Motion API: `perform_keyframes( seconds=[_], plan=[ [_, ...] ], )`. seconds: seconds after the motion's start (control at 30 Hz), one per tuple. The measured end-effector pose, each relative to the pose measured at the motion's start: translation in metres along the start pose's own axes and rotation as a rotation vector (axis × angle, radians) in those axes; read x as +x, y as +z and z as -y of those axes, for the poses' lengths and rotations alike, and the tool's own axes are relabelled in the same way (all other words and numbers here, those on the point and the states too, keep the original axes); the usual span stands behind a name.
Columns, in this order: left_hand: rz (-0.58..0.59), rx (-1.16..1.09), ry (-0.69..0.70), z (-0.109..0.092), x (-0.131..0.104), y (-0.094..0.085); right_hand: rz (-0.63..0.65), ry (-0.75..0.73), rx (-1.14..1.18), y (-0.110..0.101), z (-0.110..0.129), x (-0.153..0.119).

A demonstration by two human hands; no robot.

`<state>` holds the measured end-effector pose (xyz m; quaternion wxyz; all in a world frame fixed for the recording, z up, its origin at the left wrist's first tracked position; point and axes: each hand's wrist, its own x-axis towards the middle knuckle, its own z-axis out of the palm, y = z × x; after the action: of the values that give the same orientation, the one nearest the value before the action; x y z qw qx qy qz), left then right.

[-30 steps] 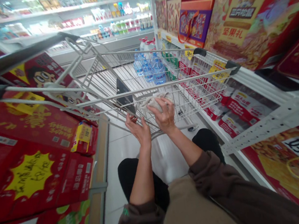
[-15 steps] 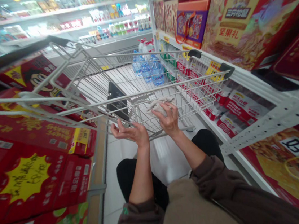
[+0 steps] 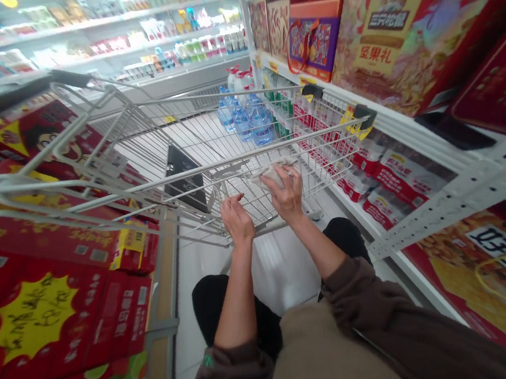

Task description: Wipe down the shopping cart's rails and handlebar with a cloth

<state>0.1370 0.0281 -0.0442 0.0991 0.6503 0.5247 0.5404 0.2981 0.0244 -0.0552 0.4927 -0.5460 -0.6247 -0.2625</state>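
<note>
A wire shopping cart [image 3: 145, 141] lies tipped in the aisle in front of me, its underside frame turned toward me. My right hand [image 3: 287, 194] presses a crumpled grey-white cloth [image 3: 273, 171] against the cart's wire grid. My left hand [image 3: 237, 218] sits just left of it, fingers curled at the wires of the grid; what it grips I cannot tell. A dark flap panel [image 3: 183, 178] hangs inside the cart, left of my hands.
Red gift boxes [image 3: 47, 282] are stacked along the left. White shelving [image 3: 448, 202] with red cartons and large gift boxes [image 3: 404, 29] runs along the right. Water bottles [image 3: 247, 119] stand on the floor beyond the cart. A chilled display [image 3: 123, 33] fills the far end.
My left hand swung out to the left with its palm open, then came back to the cart's wires beside the right hand. The right hand with the cloth shifted slightly up the grid.
</note>
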Motion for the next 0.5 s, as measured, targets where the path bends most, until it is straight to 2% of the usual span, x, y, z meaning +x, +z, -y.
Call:
perform_keyframes(
  seconds=[0.1, 0.2, 0.27, 0.33, 0.4, 0.43, 0.5],
  plan=[
    [0.079, -0.058, -0.048, 0.005, 0.003, -0.008, 0.075, 0.024, -0.016, 0.007, -0.009, -0.013],
    [0.15, -0.08, -0.022, 0.012, 0.008, -0.017, 0.18, 0.057, -0.018, 0.002, -0.016, -0.032],
    [0.174, -0.055, 0.023, 0.017, 0.011, -0.022, 0.183, 0.074, -0.014, -0.005, -0.02, -0.032],
    [0.174, -0.007, 0.047, 0.018, 0.012, -0.024, 0.133, 0.092, -0.014, -0.013, -0.025, -0.02],
    [0.135, 0.056, 0.034, 0.012, 0.009, -0.023, 0.08, 0.102, -0.024, -0.017, -0.032, -0.006],
    [0.072, 0.097, 0.02, 0.007, 0.006, -0.021, 0.067, 0.101, -0.032, -0.017, -0.036, -0.002],
    [-0.123, 0.195, -0.003, -0.009, -0.004, -0.012, 0.073, 0.096, -0.038, -0.015, -0.044, -0.006]
  ],
)
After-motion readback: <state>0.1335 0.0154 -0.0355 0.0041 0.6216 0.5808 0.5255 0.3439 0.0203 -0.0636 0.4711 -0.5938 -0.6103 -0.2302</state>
